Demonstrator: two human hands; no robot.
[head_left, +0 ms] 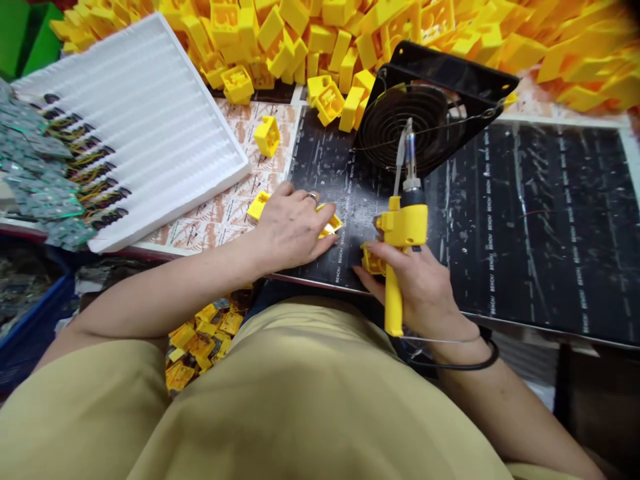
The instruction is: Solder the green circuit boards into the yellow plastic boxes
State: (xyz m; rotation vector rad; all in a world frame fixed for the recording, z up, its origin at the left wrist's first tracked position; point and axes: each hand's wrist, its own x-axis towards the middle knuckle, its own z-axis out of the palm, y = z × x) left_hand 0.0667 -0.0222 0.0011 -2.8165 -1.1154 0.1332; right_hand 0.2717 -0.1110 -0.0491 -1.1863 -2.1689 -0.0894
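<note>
My right hand [425,283] is wrapped round the handle of a yellow soldering gun [407,227], its metal tip pointing away from me toward a black fan. Beside the handle, at the fingers of that same hand, is a yellow plastic housing [373,260]. My left hand [295,223] rests low over the bench, closed on another yellow plastic housing [330,223] that shows partly between thumb and fingers. One more yellow housing [259,205] peeks out at the left hand's far side. The palm hides the parts beneath it.
The black fan [430,107] with a wire guard stands tilted behind the soldering tip. A heap of yellow housings [320,40] lines the back. At left, a white ribbed foam tray [165,120] lies near circuit boards [43,167] with wired round black parts. More housings [205,337] lie below the bench edge.
</note>
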